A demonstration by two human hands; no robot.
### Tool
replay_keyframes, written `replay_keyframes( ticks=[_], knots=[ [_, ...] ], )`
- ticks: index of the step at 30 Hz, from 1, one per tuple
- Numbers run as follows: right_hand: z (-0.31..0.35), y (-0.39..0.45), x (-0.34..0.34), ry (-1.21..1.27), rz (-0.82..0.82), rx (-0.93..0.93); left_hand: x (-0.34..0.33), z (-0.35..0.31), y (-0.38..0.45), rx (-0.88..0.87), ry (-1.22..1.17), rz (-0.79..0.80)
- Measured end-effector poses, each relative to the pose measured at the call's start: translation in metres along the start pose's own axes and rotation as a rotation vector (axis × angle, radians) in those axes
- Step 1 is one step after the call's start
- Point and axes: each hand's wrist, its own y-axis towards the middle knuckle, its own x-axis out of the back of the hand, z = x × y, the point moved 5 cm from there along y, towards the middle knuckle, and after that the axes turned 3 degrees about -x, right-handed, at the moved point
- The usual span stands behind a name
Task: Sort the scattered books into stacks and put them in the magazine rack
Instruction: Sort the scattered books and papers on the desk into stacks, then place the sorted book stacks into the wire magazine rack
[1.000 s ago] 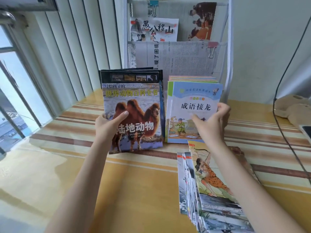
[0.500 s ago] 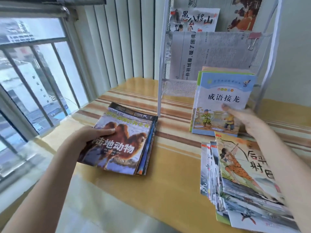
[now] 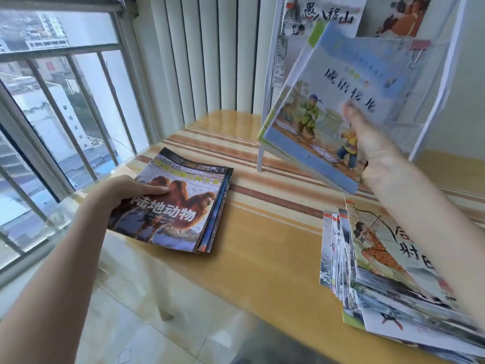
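- Setting: window with bars at left, vertical blinds behind, glossy yellow striped desk point(image 3: 262, 258) carrying the books; white wire magazine rack point(image 3: 443, 82) stands at the desk's far right corner.
- Left hand point(image 3: 126, 193): thumb laid on the cover, fingers curled under the near-left edge of the camel-cover book stack point(image 3: 183, 206). The stack lies near the desk's left edge, close to the window, apparently resting flat or nearly so.
- Right hand point(image 3: 367, 143): gripping the blue-cover picture book stack point(image 3: 341, 101) by its lower right part, thumb on the cover. The stack is lifted, tilted, in front of the rack's lower pocket; blurred.
- Third lot: fanned pile of archer-cover picture books point(image 3: 380, 271) at the desk's near right edge, under the right forearm, not squared.
- Handling, judged: thin glossy paperbacks, light singly, moderately heavy stacked. Covers look slick, so members will likely slide and fan; stacks flex if held by one corner.
- Hold, judged: clamp across the full thickness near the spine, second hand beneath; square edges before entering the rack pocket.
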Motion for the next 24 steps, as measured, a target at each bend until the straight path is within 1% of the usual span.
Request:
replay_keyframes(
  ticks=[3,6,8,11,14,17,18,20,21,22,23,24],
  knots=[
    [-0.026,-0.027,-0.021,-0.146,0.071,-0.191,0.004,-0.003,0.001,0.003,0.016,0.013],
    [-0.088,-0.052,-0.043,-0.180,0.191,-0.402,0.002,-0.002,0.002,0.012,0.007,0.049],
    [-0.110,-0.065,-0.056,-0.161,0.231,-0.450,0.002,0.000,0.003,0.030,0.009,0.068],
    [-0.108,-0.067,-0.063,-0.212,0.219,-0.425,0.002,0.004,0.013,0.043,0.039,0.049],
    [-0.111,-0.067,-0.056,-0.233,0.121,-0.381,0.004,-0.001,0.014,-0.016,0.147,-0.044],
    [-0.117,-0.076,-0.056,-0.221,0.131,-0.317,0.001,-0.008,0.005,-0.071,0.264,-0.134],
    [-0.118,-0.075,-0.055,-0.254,0.134,-0.266,0.001,-0.012,0.003,-0.090,0.321,-0.193],
    [-0.112,-0.068,-0.047,-0.430,0.061,-0.127,0.006,-0.027,0.001,-0.145,0.476,-0.348],
    [-0.103,-0.064,-0.041,-0.472,0.024,-0.057,0.007,-0.038,0.001,-0.212,0.527,-0.411],
    [-0.087,-0.060,-0.034,-0.452,-0.006,0.035,0.007,-0.054,0.001,-0.325,0.511,-0.457],
    [-0.068,-0.055,-0.025,-0.405,-0.041,0.159,0.003,-0.073,-0.002,-0.464,0.421,-0.483],
    [-0.048,-0.049,-0.011,-0.367,-0.105,0.286,-0.004,-0.094,-0.007,-0.605,0.279,-0.491]
  ],
)
